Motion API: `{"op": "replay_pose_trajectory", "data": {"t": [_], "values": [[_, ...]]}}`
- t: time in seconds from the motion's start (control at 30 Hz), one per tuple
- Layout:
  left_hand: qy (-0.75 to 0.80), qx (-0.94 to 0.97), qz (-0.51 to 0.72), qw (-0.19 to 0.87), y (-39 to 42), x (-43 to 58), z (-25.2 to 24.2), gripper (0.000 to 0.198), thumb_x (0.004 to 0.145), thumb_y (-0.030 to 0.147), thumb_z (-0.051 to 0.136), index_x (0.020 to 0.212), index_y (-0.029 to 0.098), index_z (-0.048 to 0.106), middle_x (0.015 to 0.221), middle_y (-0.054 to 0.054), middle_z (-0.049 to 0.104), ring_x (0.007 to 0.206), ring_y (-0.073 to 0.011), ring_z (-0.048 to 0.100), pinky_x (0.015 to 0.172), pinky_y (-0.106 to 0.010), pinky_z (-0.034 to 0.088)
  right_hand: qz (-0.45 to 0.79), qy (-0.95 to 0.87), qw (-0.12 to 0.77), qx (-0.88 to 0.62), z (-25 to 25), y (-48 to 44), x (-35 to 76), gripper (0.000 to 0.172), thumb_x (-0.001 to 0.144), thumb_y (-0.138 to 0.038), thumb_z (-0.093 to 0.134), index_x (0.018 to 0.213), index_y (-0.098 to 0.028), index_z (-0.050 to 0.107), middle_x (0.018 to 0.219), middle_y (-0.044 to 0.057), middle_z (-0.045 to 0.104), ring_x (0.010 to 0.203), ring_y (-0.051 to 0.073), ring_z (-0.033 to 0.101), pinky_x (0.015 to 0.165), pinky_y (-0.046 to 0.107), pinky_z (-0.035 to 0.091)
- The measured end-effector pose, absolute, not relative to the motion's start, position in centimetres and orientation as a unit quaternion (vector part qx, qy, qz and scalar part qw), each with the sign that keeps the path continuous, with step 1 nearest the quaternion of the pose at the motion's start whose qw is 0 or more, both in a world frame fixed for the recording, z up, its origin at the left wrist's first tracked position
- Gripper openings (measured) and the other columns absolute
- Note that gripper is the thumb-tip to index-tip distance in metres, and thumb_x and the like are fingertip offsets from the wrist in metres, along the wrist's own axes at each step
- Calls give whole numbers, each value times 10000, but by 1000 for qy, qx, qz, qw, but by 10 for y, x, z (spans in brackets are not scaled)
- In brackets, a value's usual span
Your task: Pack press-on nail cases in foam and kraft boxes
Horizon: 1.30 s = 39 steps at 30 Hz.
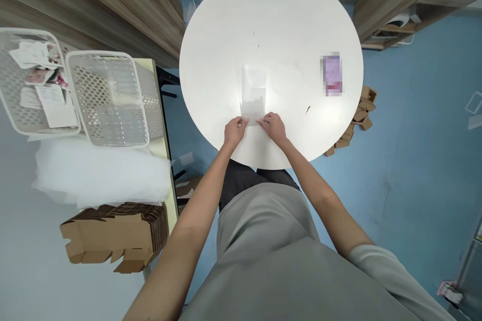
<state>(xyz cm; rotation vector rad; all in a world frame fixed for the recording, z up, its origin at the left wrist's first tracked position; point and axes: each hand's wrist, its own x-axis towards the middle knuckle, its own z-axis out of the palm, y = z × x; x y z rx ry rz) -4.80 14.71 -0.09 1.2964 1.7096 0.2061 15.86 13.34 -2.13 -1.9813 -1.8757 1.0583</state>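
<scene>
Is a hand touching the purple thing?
No, the purple thing lies away from the left hand and right hand, both at the sheet.

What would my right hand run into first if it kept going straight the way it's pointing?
Your right hand would meet the translucent sheet already at its fingertips. Past that, probably just white tabletop, though its height above the table is hard to judge.

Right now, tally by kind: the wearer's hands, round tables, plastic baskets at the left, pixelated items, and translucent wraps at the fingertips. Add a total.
Left hand and right hand: 2
Round white table: 1
White perforated plastic baskets: 2
Pixelated purple item: 1
Translucent white wrap: 1
Total: 7
</scene>
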Motion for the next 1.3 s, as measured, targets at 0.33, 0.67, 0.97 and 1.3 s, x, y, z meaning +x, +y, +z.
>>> {"op": "replay_pose_trajectory", "data": {"t": [0.33, 0.67, 0.97, 1.3], "values": [[772, 483, 32, 412, 165, -31, 13, 337, 1059, 577, 650, 974, 254, 696, 1168, -108, 828, 1154, -325, 736, 992, -424, 530, 340, -542, 93, -763, -17, 143, 142, 351, 1095, -526, 647, 1008, -211, 776, 1150, 146, 767, 1092, 318, 699, 914, 466, 613], [769, 517, -13, 376, 174, -32, 16, 332, 1039, 554, 677, 1116, 238, 744, 1209, -154, 804, 1197, -369, 740, 1032, -483, 576, 311, -781, 50, -540, -10, 141, 137, 596, 1068, -170, 608, 1656, -188, 519, 1838, 155, 376, 1743, 328, 294, 1329, 580, 427], [526, 756, 55, 386, 184, -25, -1, 659, 993, 170, 518, 1652, 164, 510, 1734, -182, 519, 1611, -330, 492, 1365, -530, 363, 314, -754, 45, -576, -11, 143, 131, 603, 1118, -143, 393, 1715, -184, 463, 1833, 139, 394, 1743, 286, 305, 1362, 535, 391], [500, 738, 21, 453, 144, -67, 5, 817, 966, 263, 540, 1764, 186, 378, 1860, -142, 325, 1747, -303, 270, 1428, -541, 189, 331, -784, 41, -524, 6, 122, 140, 581, 1085, -298, 603, 1633, -113, 549, 1745, 224, 508, 1638, 380, 467, 1338, 596, 391]]}}
